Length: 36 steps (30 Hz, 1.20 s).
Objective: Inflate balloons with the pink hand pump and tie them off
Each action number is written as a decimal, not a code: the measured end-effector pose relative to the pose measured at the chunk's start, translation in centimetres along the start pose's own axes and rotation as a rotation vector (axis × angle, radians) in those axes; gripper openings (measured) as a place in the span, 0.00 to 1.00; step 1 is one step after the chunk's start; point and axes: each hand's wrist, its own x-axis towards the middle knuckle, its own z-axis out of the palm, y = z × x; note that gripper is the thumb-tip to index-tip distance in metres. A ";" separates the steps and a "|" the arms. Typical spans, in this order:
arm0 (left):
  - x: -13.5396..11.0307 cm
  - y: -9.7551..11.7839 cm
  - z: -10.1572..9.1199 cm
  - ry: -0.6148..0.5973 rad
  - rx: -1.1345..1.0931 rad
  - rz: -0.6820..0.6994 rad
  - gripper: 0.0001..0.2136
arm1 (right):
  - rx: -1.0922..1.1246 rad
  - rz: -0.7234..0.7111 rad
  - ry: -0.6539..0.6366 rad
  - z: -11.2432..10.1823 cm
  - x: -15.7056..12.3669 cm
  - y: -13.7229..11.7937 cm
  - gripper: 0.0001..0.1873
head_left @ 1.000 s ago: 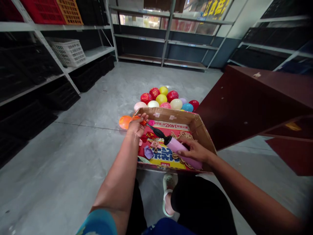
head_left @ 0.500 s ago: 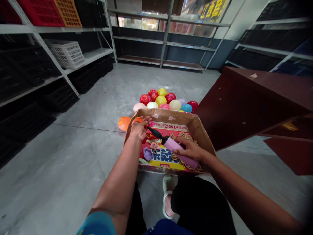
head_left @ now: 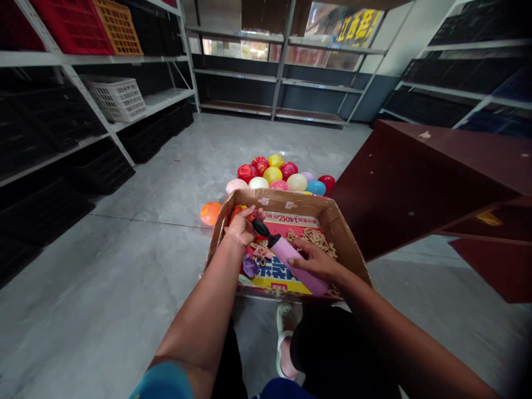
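Observation:
A pink hand balloon pump (head_left: 299,269) with a black nozzle end (head_left: 262,228) slants across an open cardboard box (head_left: 347,244). My right hand (head_left: 313,259) is wrapped round the pump's pink barrel. At the nozzle tip, my left hand (head_left: 244,224) is closed on a small orange balloon (head_left: 251,218), mostly hidden by the fingers. In the box lie a limp purple balloon (head_left: 250,266), a limp pink balloon (head_left: 262,253) and a heap of beige curled loops (head_left: 318,242). Red and orange pieces show beside my left hand.
Inflated balloons (head_left: 272,175) in several colours rest on the floor beyond the box, with an orange balloon (head_left: 210,213) at its left. Dark red furniture (head_left: 399,194) stands at right. Shelving with crates (head_left: 118,97) lines the left; another rack (head_left: 278,77) is at the back.
My left hand has shifted slightly right and down, and its fingers now hide more of the orange balloon. The pump has moved a little left and toward me, still in my right hand.

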 end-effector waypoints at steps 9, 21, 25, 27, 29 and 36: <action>0.0 0.8 -0.1 -0.072 -0.071 0.011 0.19 | 0.052 -0.013 -0.091 0.8 0.9 -0.7 0.22; -1.1 4.1 0.2 0.071 -0.100 0.261 0.22 | -0.230 0.001 -0.086 1.2 1.1 0.1 0.25; -1.6 5.8 -0.6 0.109 -0.134 0.424 0.22 | -0.310 0.006 -0.112 -0.7 0.3 1.0 0.24; -1.9 6.3 -0.8 0.147 -0.133 0.474 0.21 | -0.322 0.024 -0.120 -1.3 -0.1 1.7 0.24; -1.9 6.3 -0.8 0.167 -0.131 0.514 0.21 | -0.348 0.038 -0.105 -1.3 -0.2 2.2 0.24; -0.1 2.3 0.7 0.093 -0.048 0.356 0.19 | -0.417 0.093 0.064 1.5 0.5 1.4 0.27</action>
